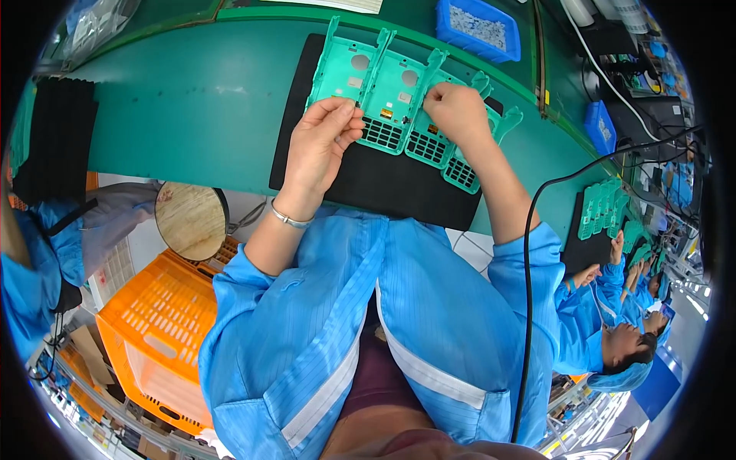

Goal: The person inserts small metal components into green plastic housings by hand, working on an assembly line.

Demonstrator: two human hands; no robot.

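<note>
Several green plastic housings with black grid openings stand side by side on a black mat in front of me. My left hand is at the lower part of the leftmost housing. Its thumb and forefinger are pinched together, with a tiny dark spot at their tips that is too small to name. Over the housings further right, my right hand bends down with its fingertips drawn together. Whatever those fingertips hold, if anything, is hidden by the hand.
Beyond the housings stands a blue bin of small whitish pieces. A black cable hangs across my right side. At lower left are an orange crate and a round stool. Co-workers in blue sit along the right.
</note>
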